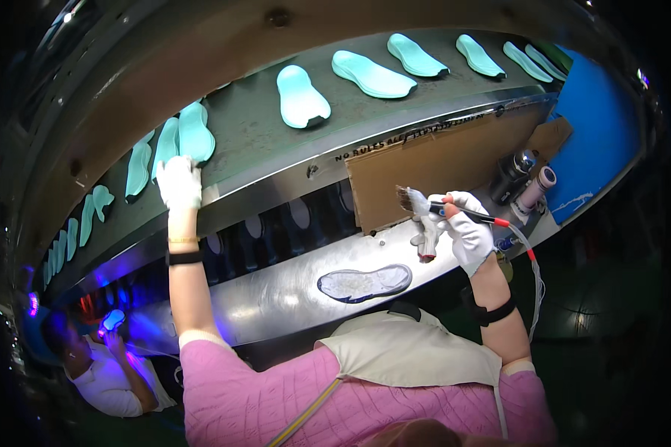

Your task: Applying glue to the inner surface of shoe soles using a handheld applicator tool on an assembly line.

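Note:
My left hand [180,183], in a white glove, reaches onto the dark conveyor belt [250,112]. Its bent fingers are at the near end of a mint-green shoe midsole [194,132] and seem to grip its edge; the fingertips are partly hidden. In my gloved right hand [466,229] is a brush [417,201] with pale, dark-tipped bristles pointing left, its black handle joined to a red-banded clear tube [528,246]. A grey-white shoe outsole with a dark rim [365,284] lies flat on the metal ledge [287,294] in front of me, touched by neither hand.
Several more mint midsoles [303,97] lie along the belt, left and right. Cardboard [417,171] leans below the belt's metal edge. A black flask [511,177] and a pink bottle [537,188] stand by a blue panel [600,134]. A co-worker [112,369] sits at lower left.

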Motion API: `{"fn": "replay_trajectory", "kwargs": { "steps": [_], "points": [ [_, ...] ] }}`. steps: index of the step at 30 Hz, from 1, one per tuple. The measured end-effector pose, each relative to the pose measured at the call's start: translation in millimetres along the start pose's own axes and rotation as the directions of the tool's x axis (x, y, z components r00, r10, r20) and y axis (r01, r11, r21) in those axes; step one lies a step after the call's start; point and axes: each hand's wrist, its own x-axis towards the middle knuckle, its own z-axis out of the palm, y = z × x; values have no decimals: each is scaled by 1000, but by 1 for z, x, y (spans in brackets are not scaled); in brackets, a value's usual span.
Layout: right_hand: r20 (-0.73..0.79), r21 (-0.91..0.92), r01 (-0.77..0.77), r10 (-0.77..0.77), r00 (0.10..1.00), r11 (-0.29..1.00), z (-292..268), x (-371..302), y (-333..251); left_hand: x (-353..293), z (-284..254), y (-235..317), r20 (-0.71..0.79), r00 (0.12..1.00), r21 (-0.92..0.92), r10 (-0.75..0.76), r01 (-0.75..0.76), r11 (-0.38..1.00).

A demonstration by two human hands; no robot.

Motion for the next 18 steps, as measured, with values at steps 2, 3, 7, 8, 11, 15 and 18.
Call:
{"fn": "replay_trajectory", "kwargs": {
  "steps": [2, 3, 7, 8, 11, 15, 18],
  "points": [
    [81, 39, -42, 39, 996, 998, -2, 0, 0, -19, 16, -7, -231, 968, -283, 94, -159, 946],
    [117, 63, -71, 63, 991, 996, -6, 1, -2, -29, 22, -11, -462, 881, -503, 99, -352, 789],
    [194, 305, -138, 80, 978, 942, -20, 4, -2, -43, -10, -11, -624, 582, -743, -521, -234, 627],
    [162, 316, -146, 98, 982, 938, -28, 3, -2, -47, -44, 5, -395, 663, -898, -635, -425, 115],
    [98, 400, -182, 156, 983, 898, -46, 4, 19, -65, -84, 31, -458, 881, -422, -118, -333, -843],
    [142, 196, -180, 154, 978, 964, -28, -14, 10, -87, -65, 140, 36, 940, -322, 339, 332, -887],
    [133, -35, -151, 155, 979, 988, -13, -25, 1, -128, -22, 204, 102, 717, 39, 689, 690, -723]
  ]
}}
